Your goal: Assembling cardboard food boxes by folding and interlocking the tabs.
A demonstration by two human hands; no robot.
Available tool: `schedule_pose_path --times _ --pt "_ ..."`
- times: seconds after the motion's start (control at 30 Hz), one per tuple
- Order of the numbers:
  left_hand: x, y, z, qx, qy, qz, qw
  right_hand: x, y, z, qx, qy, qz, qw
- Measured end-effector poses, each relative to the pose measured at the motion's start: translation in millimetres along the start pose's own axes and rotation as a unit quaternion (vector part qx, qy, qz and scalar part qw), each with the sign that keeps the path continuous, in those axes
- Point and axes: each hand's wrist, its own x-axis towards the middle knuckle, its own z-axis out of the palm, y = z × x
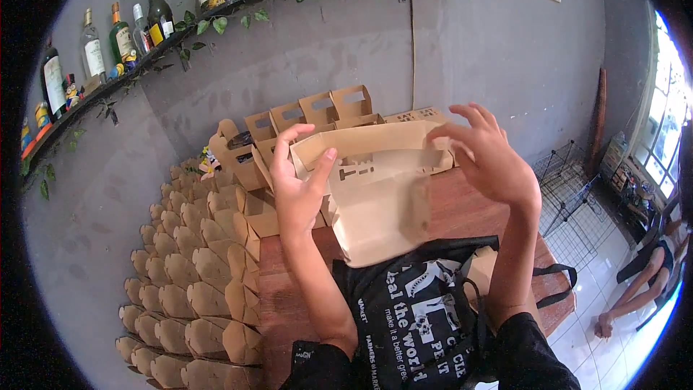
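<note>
So I had this half-folded kraft box (375, 195) up between my hands, above the wooden table (289, 296). My left hand (297, 189) gripped its left edge, thumb across the front panel and fingers curled round the back. My right hand (487, 155) was spread open at the top right corner, fingers loose, not really clamping anything. The box was plain brown card with cut-out slots, flaps unfolded, hanging over a black tote bag (419, 310).
</note>
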Motion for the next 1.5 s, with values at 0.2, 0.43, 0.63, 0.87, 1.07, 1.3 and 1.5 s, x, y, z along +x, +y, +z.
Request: schedule_pose_path --times 0.2,0.43,0.63,0.87,1.07,1.3,1.5 --pt "-10 27 20 0.006 -0.079 0.031 0.996 15 -31 10 0.146 0.119 -0.081 0.979" --pt "-15 40 22 -0.112 -0.084 -0.024 0.99 23 -36 5 0.259 -0.086 -0.06 0.96" --pt "-13 39 2 -0.15 0.053 0.006 0.987 21 -15 -4 0.275 -0.075 -0.063 0.956" --pt "-6 28 -13 -0.178 0.089 -0.013 0.98 20 0 -6 0.389 -0.079 -0.003 0.918" --pt "-5 16 18 0.159 0.197 0.05 0.966 28 -10 22 0.44 0.054 0.075 0.893" --pt "-25 40 64 -0.058 -0.108 -0.125 0.985 32 -26 23 0.416 0.121 0.113 0.894" --pt "-24 42 70 -0.227 -0.104 -0.128 0.96 28 -27 21 0.575 0.086 0.056 0.812"
